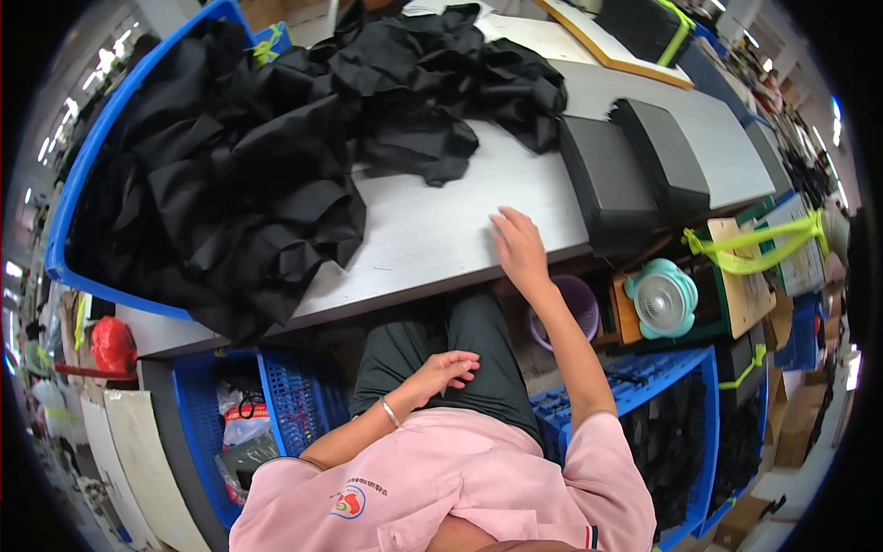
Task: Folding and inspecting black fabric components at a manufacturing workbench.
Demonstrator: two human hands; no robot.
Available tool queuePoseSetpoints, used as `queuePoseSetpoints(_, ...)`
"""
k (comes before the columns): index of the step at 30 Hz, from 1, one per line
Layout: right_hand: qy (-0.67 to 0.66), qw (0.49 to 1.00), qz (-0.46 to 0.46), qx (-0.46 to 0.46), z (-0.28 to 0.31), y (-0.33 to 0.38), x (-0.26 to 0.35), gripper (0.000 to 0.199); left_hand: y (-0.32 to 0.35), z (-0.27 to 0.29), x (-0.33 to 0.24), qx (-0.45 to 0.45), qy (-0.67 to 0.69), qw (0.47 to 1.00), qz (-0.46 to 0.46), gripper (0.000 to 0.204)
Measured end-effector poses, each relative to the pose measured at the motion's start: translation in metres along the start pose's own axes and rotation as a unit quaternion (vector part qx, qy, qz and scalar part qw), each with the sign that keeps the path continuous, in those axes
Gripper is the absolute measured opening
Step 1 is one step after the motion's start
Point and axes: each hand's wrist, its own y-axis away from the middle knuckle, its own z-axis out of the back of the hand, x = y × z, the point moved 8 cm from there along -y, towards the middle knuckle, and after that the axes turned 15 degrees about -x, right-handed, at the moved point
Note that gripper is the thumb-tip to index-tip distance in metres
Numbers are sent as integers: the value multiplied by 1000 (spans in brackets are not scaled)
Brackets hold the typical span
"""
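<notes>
My left hand (441, 375), with a silver bangle at the wrist, is over my lap. Its fingers are curled together, and a small thin tip seems to show beneath them; I cannot make out what it is. My right hand (521, 250) reaches over the front edge of the grey-white table (432, 221), fingers extended, slightly bent and holding nothing. Crumpled black fabric (248, 166) covers the table's left and back and lies in a large blue bin (63, 221). To the right of my right hand sit dark box-like machine parts (612, 175).
Below the table, a blue basket (189, 386) with packages stands left and another blue crate (708, 432) with black material right. A purple bin (575, 317), a turquoise fan (664, 299) and a yellow-green strap (763, 253) are at the right. A red bag (112, 345) hangs left.
</notes>
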Motion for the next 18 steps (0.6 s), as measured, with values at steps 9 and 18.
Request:
queuePoseSetpoints(9,90,993,41,63,-130,-57,20,40,15,24,-63,-19,46,994,-100,39)
queuePoseSetpoints(18,-287,893,-337,75,-62,5,72,10,45,77,-184,-331,29,838,-433,86)
